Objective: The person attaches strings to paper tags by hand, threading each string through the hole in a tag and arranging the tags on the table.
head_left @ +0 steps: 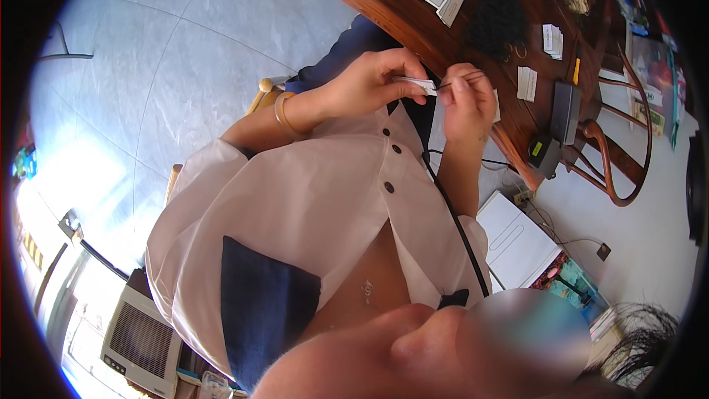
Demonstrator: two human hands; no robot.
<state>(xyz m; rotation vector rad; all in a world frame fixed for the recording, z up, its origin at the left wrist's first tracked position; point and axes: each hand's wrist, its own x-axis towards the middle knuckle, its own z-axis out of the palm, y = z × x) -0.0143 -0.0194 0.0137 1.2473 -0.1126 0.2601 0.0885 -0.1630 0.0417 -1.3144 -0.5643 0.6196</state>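
White cards (422,85) pinched at upper middle of the frame, a thin dark strand (443,86) at their end.
Left hand (384,77) pinches the cards; right hand (469,100) pinches the strand. Best hold the cards square and steady, moving the strand gently; black pile (498,18) on the table (399,11), upper right.

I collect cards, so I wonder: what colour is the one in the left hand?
The card is white; the head view shows it best.
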